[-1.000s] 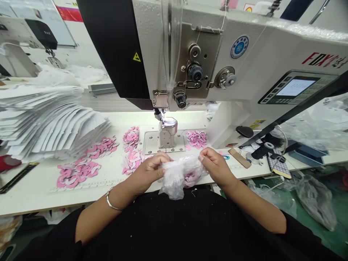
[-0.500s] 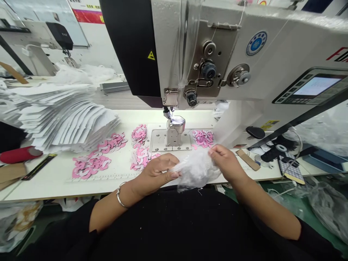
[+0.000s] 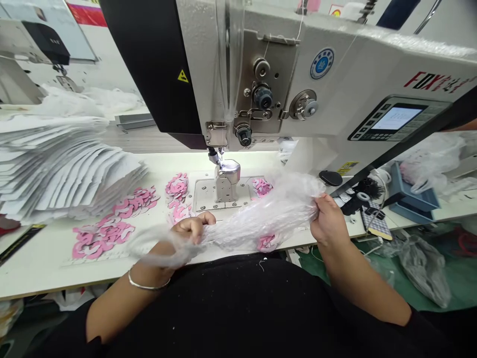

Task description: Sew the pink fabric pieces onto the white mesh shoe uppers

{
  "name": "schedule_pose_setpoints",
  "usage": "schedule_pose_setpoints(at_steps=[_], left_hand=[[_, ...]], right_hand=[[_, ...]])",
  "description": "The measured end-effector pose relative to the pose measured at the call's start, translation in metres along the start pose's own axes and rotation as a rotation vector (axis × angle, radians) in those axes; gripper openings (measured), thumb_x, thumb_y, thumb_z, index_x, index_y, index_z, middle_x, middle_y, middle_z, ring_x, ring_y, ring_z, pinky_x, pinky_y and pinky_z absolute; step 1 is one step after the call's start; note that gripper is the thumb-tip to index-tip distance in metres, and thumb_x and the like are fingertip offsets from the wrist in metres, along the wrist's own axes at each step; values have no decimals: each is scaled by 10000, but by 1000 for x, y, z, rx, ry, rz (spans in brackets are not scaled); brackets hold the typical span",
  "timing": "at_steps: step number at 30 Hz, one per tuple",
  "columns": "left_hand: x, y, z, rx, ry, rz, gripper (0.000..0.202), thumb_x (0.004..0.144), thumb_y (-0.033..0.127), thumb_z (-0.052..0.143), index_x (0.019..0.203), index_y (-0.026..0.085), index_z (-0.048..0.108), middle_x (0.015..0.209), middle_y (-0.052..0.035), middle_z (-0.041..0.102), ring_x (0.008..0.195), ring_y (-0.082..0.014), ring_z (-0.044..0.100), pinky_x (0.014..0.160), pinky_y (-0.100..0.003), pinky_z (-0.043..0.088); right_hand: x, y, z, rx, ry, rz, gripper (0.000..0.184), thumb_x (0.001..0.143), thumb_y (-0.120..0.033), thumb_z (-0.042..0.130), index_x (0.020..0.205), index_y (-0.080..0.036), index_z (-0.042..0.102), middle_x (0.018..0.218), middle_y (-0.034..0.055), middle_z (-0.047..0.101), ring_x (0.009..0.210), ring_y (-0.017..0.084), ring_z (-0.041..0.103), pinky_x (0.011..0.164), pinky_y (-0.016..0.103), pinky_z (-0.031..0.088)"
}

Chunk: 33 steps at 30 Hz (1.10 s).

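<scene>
We look down past a black-clothed torso at two bare hands stretching a clear plastic bag (image 3: 257,216) over the near edge of a white tabletop (image 3: 40,273), in front of a large sewing machine (image 3: 335,112). The step in hand looks to be drawing the crumpled bag out lengthwise; we judge that the next move calls for a firm pinch at both ends and a gentle pull, since such thin film could tear. The bag lies between the hands, touching both, slanting from the near left up to the far right. Our left hand (image 3: 192,231) is closed on its gathered left end, where a blurred loop of plastic trails left over the wrist; our right hand (image 3: 330,219) clamps the other end between thumb and fingers. A few pink pieces (image 3: 266,242) show at the bag's near edge, though we cannot tell whether they sit inside or beneath it. Beyond the bag stands the machine's metal sewing post (image 3: 228,181), with a small pink pile (image 3: 262,187) to its right and a pink cluster (image 3: 177,186) to its left. Farther left, a longer pink heap (image 3: 102,238) lies beside fanned white sheets (image 3: 67,169).
</scene>
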<state>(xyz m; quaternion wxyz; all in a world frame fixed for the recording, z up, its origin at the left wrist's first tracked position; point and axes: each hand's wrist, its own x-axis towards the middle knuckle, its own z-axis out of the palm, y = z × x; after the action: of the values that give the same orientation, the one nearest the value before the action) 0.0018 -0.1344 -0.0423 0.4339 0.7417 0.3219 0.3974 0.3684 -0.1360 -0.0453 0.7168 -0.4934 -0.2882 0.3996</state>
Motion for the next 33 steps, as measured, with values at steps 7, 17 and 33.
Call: schedule_pose_setpoints(at_steps=[7, 17, 33], left_hand=[[14, 23, -14, -82, -296, -105, 185, 890, 334, 601, 940, 269, 767, 1315, -92, 637, 1233, -294, 574, 1022, -451, 462], [48, 17, 59, 530, -410, -462, 617, 734, 607, 680, 1188, 209, 551, 923, -42, 677, 785, -224, 633, 638, -324, 447], [42, 8, 55, -165, -279, -450, 229, 769, 323, 695, 932, 184, 616, 737, 22, 536, 644, -120, 495, 618, -252, 380]], right_hand=[[-10, 4, 4, 43, -122, 82, 379, 697, -446, 800, 784, -233, 499, 714, -50, 544, 628, 117, 555, 647, 264, 504], [-26, 2, 29, 200, -287, 207, 284, 755, -373, 809, 823, -222, 579, 784, -22, 638, 691, 121, 617, 704, 250, 541], [-30, 28, 7, 79, -556, 73, 468, 879, -572, 607, 1253, -292, 580, 1306, 38, 622, 1218, 225, 576, 1047, 380, 466]])
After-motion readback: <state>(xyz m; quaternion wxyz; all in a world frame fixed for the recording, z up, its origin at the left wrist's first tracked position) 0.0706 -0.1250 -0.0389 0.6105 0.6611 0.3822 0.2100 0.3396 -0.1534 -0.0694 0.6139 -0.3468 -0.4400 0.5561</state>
